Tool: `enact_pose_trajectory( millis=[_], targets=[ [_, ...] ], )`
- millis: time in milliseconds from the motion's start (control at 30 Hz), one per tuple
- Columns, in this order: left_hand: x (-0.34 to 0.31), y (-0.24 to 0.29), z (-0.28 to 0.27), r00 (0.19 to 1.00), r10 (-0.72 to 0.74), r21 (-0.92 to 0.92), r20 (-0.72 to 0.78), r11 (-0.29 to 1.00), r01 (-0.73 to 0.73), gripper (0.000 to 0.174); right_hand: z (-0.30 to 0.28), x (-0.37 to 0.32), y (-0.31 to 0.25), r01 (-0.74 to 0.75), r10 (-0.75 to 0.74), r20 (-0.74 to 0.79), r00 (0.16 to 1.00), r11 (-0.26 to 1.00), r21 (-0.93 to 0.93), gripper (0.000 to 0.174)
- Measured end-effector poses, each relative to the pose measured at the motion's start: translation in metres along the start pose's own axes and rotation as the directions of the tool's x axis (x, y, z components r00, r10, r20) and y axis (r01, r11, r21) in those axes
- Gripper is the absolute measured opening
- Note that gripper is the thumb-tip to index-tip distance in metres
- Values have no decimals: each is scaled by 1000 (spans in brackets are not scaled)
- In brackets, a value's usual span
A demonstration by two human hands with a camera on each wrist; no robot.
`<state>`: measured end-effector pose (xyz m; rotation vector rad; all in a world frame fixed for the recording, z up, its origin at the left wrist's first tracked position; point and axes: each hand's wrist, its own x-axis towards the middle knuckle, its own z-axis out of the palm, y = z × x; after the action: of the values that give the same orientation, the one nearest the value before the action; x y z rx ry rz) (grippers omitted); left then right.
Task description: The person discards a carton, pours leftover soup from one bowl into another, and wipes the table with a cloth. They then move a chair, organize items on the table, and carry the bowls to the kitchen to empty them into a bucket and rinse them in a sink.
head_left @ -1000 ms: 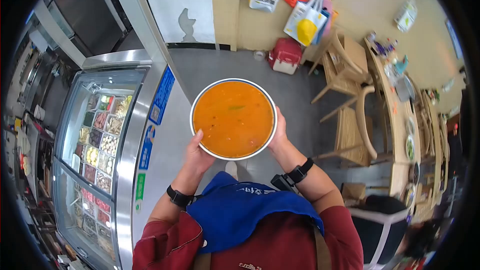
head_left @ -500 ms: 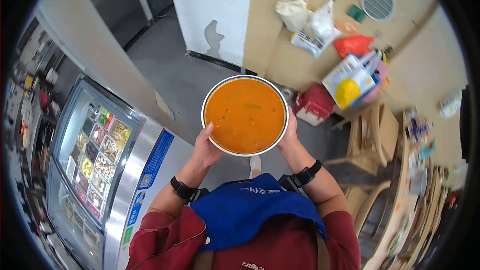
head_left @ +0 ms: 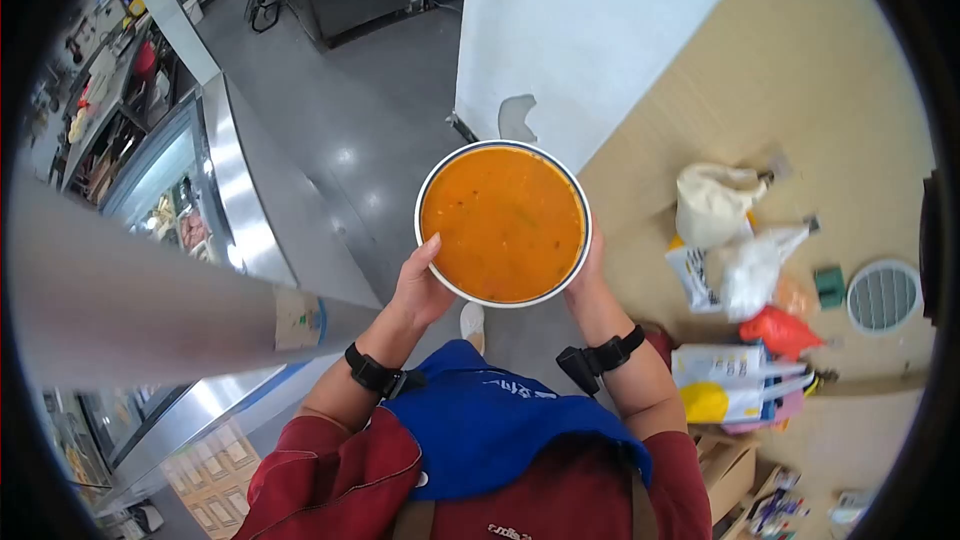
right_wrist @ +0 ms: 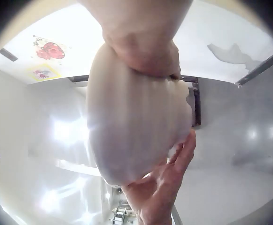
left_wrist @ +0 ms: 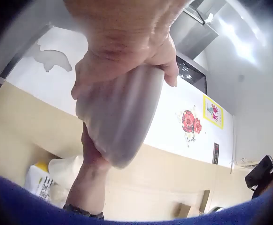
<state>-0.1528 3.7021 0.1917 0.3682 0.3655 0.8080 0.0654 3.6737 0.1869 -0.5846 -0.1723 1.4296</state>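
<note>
A large round white bowl [head_left: 506,303] with a blue line inside its rim is full of orange soup [head_left: 500,225]. My left hand [head_left: 420,285] grips its left side, thumb over the rim. On the opposite side my right hand [head_left: 588,265] holds the wall, its fingers mostly hidden beneath. The left wrist view shows the ribbed outer wall of the bowl [left_wrist: 122,117] between both hands, the left hand [left_wrist: 122,42] spread over it. From the right wrist, the left hand's [right_wrist: 160,183] fingers reach under the bowl's base. The bowl is held level in front of a blue apron [head_left: 520,405].
A thick grey pillar [head_left: 150,290] stands close on the left, before a glass-topped food display case [head_left: 185,180]. Ahead, grey floor [head_left: 330,110] leads past a white wall [head_left: 570,30] towards a kitchen. Bags, including a white one [head_left: 755,270], hang on the right wall.
The head view has turned left: the hanging bags and white wall shifted right, and the pillar now looms nearer. Both hands keep holding the bowl in front of the body.
</note>
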Motion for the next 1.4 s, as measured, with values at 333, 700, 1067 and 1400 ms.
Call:
enact_pose_trajectory(
  millis=[333,700,1067,1400],
  targets=[
    [171,95,-4,979,182,-52,-91,981,-187,64,65,226,-46,-94,104,69,992,986,-134,41],
    [323,227,-10,866,429,-48,-258,889,-455,63,168,477,-43,-267,333,175,927,909,-319,39],
    [438,406,-71,756,541,-69,-368,796,-602,63,278,705,41,-481,552,199,810,818,-315,41],
    [516,631,-150,667,609,-1,-430,738,-675,61,411,896,162,-520,607,182,774,772,-365,48]
  ],
)
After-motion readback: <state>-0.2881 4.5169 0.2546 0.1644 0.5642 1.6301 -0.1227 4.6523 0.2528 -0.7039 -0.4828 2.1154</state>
